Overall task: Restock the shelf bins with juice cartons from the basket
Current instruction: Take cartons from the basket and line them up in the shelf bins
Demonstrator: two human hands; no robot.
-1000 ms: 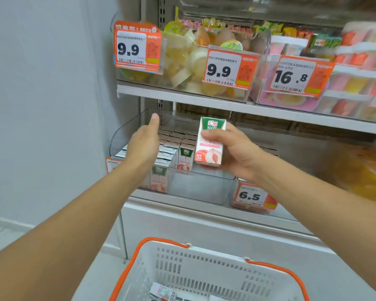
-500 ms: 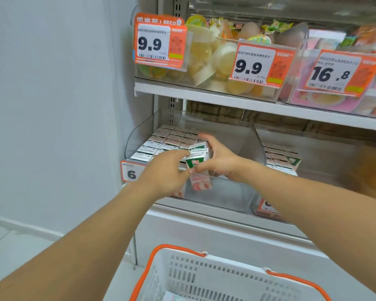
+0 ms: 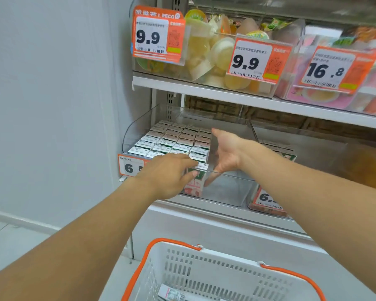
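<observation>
Basket (image 3: 204, 272), white with orange handles, is seen nearest the camera, below the clear bin (image 3: 230, 192), and a carton (image 3: 172, 294) is glimpsed lying in its bottom. Above the basket, both forearms are stretched toward the bin. The left hand (image 3: 167, 177) is laid over the bin's front left edge, its fingers spread loosely on the top of the front juice carton (image 3: 194, 183) and its thumb pressed against that carton's face; the carton is stood upright inside the bin, just behind the clear front wall. The right hand (image 3: 225, 153) is held inside the bin to the right of that carton, palm turned toward it, fingers straight and apart, nothing gripped. Behind the front carton, the bin's left part is filled with rows of cartons (image 3: 174, 140). A price tag (image 3: 131, 168) is hung at the bin's left front corner. On the shelf above the bin, jelly cups (image 3: 208, 53) are piled behind orange tags.
</observation>
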